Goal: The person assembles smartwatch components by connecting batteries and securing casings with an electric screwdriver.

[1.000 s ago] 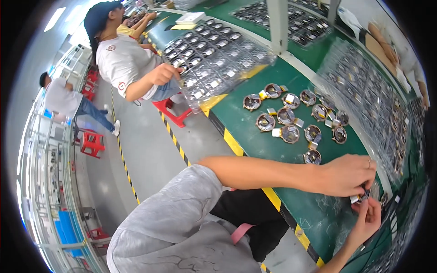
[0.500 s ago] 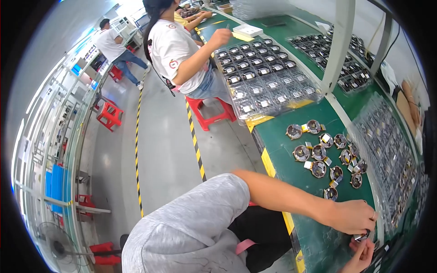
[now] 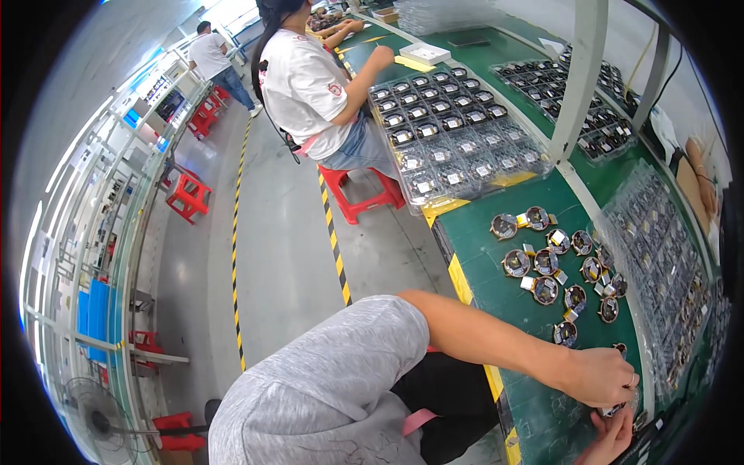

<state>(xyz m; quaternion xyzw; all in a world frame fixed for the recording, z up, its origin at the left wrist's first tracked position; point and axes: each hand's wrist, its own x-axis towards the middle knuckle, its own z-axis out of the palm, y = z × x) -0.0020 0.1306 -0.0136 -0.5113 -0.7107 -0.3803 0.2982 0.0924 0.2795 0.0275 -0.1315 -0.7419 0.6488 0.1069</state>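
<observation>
My left hand [image 3: 595,377], reaching in from the grey sleeve, has its fingers closed on a small round watch module [image 3: 612,409] near the table's right edge. From below, my right hand [image 3: 612,438] meets it, thumb and fingers pinching the same module. Most of that module is hidden by my fingers. Beyond my left hand, several round watch modules [image 3: 545,291] with small attached silver and yellow pieces lie loose on the green table [image 3: 496,310]. One more module [image 3: 620,349] peeks out just past my left knuckles.
Clear plastic trays of watch parts [image 3: 449,147] are stacked farther along the table. More filled trays [image 3: 651,263] lie at the right, beyond a white rail. A white metal post [image 3: 580,85] rises there. A co-worker [image 3: 306,85] sits on a red stool [image 3: 360,198] at the far left.
Both hands have shifted slightly while staying together on the module. A module beyond my left knuckles has come into view. The co-worker's arm and the distant standing person have moved.
</observation>
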